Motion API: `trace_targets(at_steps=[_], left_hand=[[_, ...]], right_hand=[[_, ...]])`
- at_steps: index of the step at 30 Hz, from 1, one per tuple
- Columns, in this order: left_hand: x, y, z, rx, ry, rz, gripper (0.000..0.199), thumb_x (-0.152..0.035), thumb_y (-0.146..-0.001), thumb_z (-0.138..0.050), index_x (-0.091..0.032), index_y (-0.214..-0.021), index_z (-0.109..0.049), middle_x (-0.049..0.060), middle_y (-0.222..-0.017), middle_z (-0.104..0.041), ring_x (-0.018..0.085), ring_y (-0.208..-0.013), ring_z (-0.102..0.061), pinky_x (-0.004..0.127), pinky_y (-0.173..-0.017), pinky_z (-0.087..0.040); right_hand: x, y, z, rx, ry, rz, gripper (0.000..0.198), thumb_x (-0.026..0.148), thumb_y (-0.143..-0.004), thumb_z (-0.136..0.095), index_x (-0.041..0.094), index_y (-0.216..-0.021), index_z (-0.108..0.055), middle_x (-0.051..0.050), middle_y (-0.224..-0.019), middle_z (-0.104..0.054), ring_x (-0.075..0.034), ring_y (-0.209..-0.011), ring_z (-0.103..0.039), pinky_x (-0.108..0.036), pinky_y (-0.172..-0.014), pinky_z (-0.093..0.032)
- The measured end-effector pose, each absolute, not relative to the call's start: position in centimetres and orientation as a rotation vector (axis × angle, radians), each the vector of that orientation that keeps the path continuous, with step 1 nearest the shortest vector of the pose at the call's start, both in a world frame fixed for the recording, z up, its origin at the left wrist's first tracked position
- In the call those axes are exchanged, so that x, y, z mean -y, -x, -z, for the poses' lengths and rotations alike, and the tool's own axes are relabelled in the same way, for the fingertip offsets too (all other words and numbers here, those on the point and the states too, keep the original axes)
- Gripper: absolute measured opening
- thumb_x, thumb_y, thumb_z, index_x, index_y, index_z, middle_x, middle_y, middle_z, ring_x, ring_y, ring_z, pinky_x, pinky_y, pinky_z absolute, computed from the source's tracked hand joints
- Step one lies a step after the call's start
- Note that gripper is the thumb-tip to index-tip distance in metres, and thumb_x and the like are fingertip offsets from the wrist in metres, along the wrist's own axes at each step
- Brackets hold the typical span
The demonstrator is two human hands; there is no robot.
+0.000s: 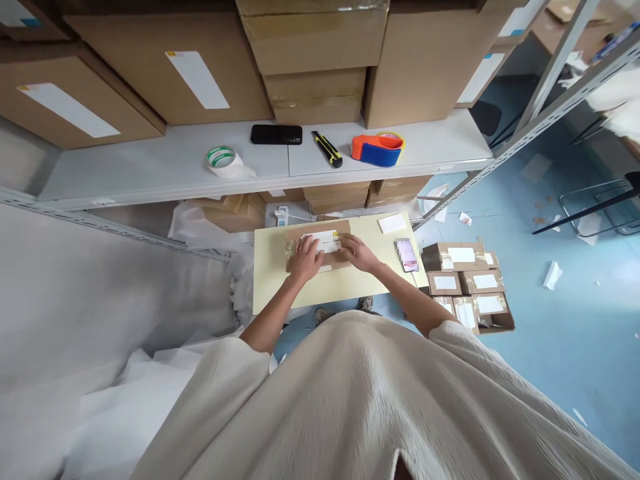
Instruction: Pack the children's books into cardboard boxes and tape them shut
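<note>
Cardboard box (pixel 331 259): one, seen from the head camera, lying on the table between both arms, touched by two hands
White label (pixel 327 241): one, on top of the box, partly covered by fingers at both ends
Left hand (pixel 307 259): one, laid over the left end of the label, with fingers slightly spread and pointing away from the body
Right hand (pixel 359 253): one, bent at the fingers, touching the right end of the box near the label; cannot tell whether pinching anything
Pale yellow table (pixel 345 288): one, bearing the box, one white card (pixel 393 223) near the far right corner and one lit phone (pixel 407 255) just nearer than the card, with a blurred screen
Grey shelf (pixel 310 150): one board above the table, with four small things along the front, counted from the left: one tape roll (pixel 221 159), one black phone (pixel 277 135), one black-and-yellow cutter (pixel 327 149), one orange-and-blue dispenser (pixel 377 148)
Large cartons (pixel 205 40): at least six behind those four, including two stacked in the middle
Small boxes (pixel 465 293): at least six, grouped on the blue floor (pixel 580 317) to the right of the table, mostly white-labelled
Shoes (pixel 367 304): two, partly visible below the near table edge
</note>
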State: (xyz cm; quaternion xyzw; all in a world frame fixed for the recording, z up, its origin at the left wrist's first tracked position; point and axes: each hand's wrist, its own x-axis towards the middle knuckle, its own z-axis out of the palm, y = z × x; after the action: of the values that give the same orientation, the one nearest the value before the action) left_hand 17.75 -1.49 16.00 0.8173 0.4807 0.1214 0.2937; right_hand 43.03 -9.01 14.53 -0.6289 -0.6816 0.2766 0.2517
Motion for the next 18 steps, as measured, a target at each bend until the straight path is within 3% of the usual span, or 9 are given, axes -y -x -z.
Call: trace_targets(at_steps=[6,11,18], left_hand=[[2.7,-26.2,-17.7,-1.106,-2.236,-0.354,0.046,-0.037,-0.112,-0.053,-0.026,-0.154,-0.068,0.014,-0.179,-0.052,0.034,-0.174,-0.038,0.059,-0.149,-0.014],[4.2,-34.1,-17.4,-0.955,-2.218,-0.298,0.049,-0.035,-0.114,-0.051,-0.028,-0.159,-0.067,0.011,-0.176,-0.056,0.032,-0.170,-0.043,0.055,-0.146,-0.028],[5.2,-40.9,-11.8,-0.996,-2.021,-0.217,0.046,-0.035,-0.115,-0.051,-0.025,-0.156,-0.069,0.013,-0.167,-0.065,0.031,-0.161,-0.056,0.051,-0.140,-0.041]], right_hand=[[10.9,-53.0,-12.7,1.611,2.008,-0.815,0.047,0.039,-0.113,-0.048,0.020,-0.146,-0.077,-0.018,-0.153,-0.072,-0.037,-0.145,-0.065,-0.054,-0.127,-0.049],[11.8,-60.5,-9.9,1.569,2.248,-0.913,0.049,0.034,-0.106,-0.056,0.018,-0.149,-0.076,-0.020,-0.158,-0.070,-0.042,-0.146,-0.064,-0.059,-0.125,-0.050],[8.2,-66.8,-6.9,1.717,2.298,-0.977,0.065,0.031,-0.100,-0.064,0.018,-0.164,-0.065,-0.019,-0.173,-0.059,-0.046,-0.157,-0.052,-0.066,-0.131,-0.043]])
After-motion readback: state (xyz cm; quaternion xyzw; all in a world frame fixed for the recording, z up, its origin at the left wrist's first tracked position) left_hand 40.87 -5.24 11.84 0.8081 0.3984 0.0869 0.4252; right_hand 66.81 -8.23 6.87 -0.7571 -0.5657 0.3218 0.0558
